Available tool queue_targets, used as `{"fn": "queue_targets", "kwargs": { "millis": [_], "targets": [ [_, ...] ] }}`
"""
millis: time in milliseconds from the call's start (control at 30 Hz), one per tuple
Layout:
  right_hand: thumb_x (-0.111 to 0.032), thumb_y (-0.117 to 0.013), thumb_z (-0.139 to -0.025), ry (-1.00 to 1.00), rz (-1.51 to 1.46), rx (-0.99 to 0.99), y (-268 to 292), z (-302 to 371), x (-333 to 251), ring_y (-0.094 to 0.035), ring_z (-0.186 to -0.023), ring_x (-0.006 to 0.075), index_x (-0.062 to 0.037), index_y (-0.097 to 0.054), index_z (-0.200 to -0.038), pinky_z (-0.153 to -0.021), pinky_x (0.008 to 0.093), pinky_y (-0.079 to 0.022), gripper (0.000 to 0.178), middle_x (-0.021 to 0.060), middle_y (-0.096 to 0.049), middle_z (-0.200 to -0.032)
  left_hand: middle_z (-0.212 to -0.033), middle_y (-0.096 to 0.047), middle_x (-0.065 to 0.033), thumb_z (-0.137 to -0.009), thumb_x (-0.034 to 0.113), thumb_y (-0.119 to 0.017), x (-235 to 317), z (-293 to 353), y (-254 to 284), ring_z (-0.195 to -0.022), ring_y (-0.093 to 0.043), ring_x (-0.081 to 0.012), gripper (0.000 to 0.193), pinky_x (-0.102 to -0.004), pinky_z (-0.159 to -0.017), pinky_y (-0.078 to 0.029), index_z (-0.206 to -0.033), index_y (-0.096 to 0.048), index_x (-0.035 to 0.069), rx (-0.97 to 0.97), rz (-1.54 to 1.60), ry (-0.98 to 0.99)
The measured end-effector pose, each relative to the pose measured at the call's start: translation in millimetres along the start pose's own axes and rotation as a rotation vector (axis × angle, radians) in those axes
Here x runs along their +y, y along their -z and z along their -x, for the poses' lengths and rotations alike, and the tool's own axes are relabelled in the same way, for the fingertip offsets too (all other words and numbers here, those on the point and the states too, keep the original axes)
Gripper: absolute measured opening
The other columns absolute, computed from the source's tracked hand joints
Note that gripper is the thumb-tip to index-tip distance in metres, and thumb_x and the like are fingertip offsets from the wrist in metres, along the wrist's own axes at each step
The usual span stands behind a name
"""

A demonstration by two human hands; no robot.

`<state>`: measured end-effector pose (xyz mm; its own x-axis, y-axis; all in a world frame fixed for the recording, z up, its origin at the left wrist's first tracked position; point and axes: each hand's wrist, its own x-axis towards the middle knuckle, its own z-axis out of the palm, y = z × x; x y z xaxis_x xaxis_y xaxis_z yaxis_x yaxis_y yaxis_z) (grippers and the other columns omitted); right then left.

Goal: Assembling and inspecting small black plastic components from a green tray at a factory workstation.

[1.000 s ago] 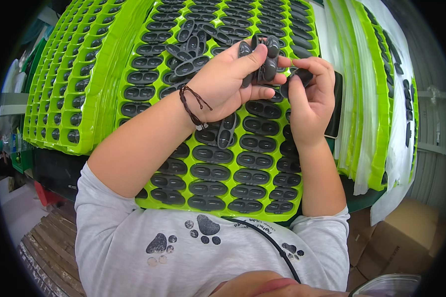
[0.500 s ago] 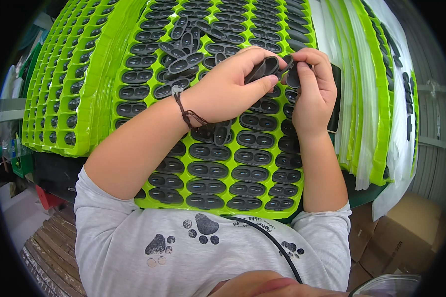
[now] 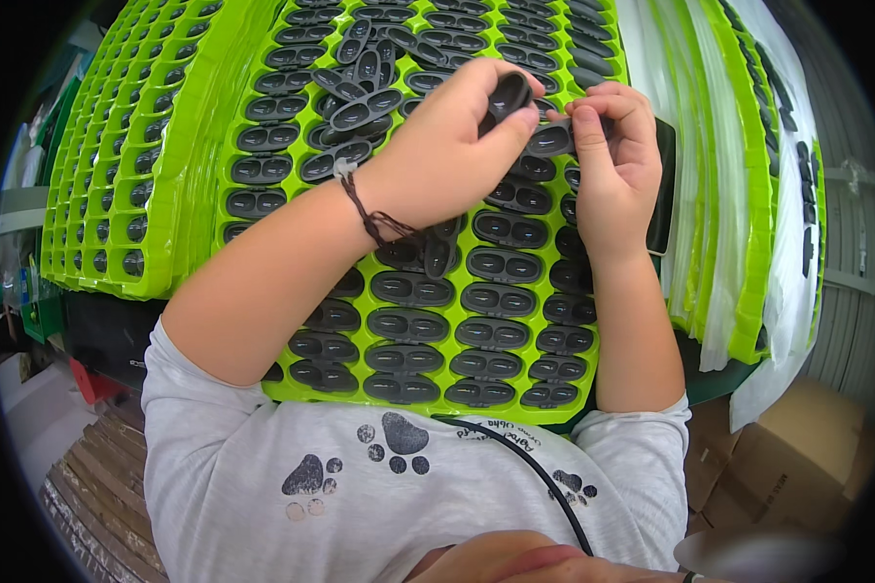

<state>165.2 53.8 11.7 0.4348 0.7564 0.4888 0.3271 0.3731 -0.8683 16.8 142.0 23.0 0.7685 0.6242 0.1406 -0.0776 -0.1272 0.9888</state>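
Observation:
A bright green moulded tray (image 3: 428,412) lies in front of me, filled with rows of black oval plastic pieces, each with two rounded wells. My left hand (image 3: 442,146) is closed around a black oval piece (image 3: 506,100), held tilted over the tray; whether more are behind it is hidden. Close to its right, my right hand (image 3: 617,160) pinches another black oval piece (image 3: 552,140) between thumb and fingers, its smooth broad side showing. Loose black pieces (image 3: 365,112) lie heaped on the tray beyond my left wrist. Another loose one (image 3: 440,251) rests below that wrist.
At the left stands a stack of green trays (image 3: 156,243) with black pieces in the top one. More green trays with white sheets (image 3: 715,194) stand at the right. A dark flat device (image 3: 663,185) lies beside my right hand. Cardboard boxes (image 3: 787,457) sit lower right.
My left hand has shifted slightly up with its piece. In my right hand the piece has turned from upright to lying crosswise, pointing toward the left hand.

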Motion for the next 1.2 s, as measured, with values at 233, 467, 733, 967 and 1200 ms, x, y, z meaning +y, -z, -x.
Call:
{"fn": "queue_targets", "kwargs": {
  "millis": [233,467,733,967,1200],
  "targets": [
    [0.001,-0.058,-0.091,0.006,-0.113,0.046,-6.9,0.2,-12.6,-0.055,-0.097,0.0152,0.0017,-0.055,-0.1,-0.084,0.028,-0.052,0.009,0.0094,-0.045,-0.111,-0.069,-0.051,0.0067,-0.091,0.022,-0.066,28.6,-0.6,2.3,-0.054,-0.042,0.0002,0.024,-0.0161,-0.044,-0.028,-0.11,-0.06,0.009,-0.064,0.1,0.249],
    [-0.002,-0.052,-0.096,0.182,0.092,-0.089,-4.1,2.3,-7.3,-0.051,-0.121,0.0265,-0.0009,-0.048,-0.108,-0.097,0.0337,-0.045,0.012,0.0135,-0.044,-0.128,-0.067,-0.051,0.007,-0.089,0.017,-0.067,26.9,-1.4,7.6,-0.052,-0.037,0.0001,0.024,-0.0173,-0.044,-0.026,-0.111,-0.063,0.006,-0.036,0.189,0.244],
    [-0.001,-0.063,-0.089,0.155,-0.059,-0.036,-6.0,1.0,-3.0,-0.05,-0.119,0.024,-0.0009,-0.052,-0.106,-0.095,0.0338,-0.047,0.021,0.0178,-0.039,-0.134,-0.069,-0.049,0.0078,-0.088,0.016,-0.068,19.7,-0.8,3.4,-0.052,-0.035,-0.0001,0.032,-0.0175,-0.045,-0.026,-0.118,-0.061,0.006,-0.006,0.23,0.211],
    [0.005,-0.064,-0.086,0.078,-0.311,-0.072,-2.7,-0.4,-7.1,-0.053,-0.119,0.0272,-0.0006,-0.055,-0.102,-0.091,0.0336,-0.052,0.02,0.0197,-0.034,-0.144,-0.077,-0.049,0.0079,-0.095,0.028,-0.059,35.2,0.9,8.5,-0.049,-0.031,0.0008,0.047,-0.0162,-0.043,-0.024,-0.136,-0.046,0.008,-0.202,0.683,0.451],
    [0.012,-0.066,-0.08,0.227,-0.31,-0.135,-1.8,-4.2,-5.5,-0.06,-0.107,0.0244,-0.0018,-0.062,-0.098,-0.082,0.0306,-0.058,0.022,0.019,-0.039,-0.137,-0.089,-0.062,0.0,-0.096,0.023,-0.057,31.7,-3.1,10.6,-0.047,-0.034,0.0013,0.043,-0.0144,-0.043,-0.026,-0.136,-0.048,0.009,-0.043,0.61,0.381]
  ]
}}
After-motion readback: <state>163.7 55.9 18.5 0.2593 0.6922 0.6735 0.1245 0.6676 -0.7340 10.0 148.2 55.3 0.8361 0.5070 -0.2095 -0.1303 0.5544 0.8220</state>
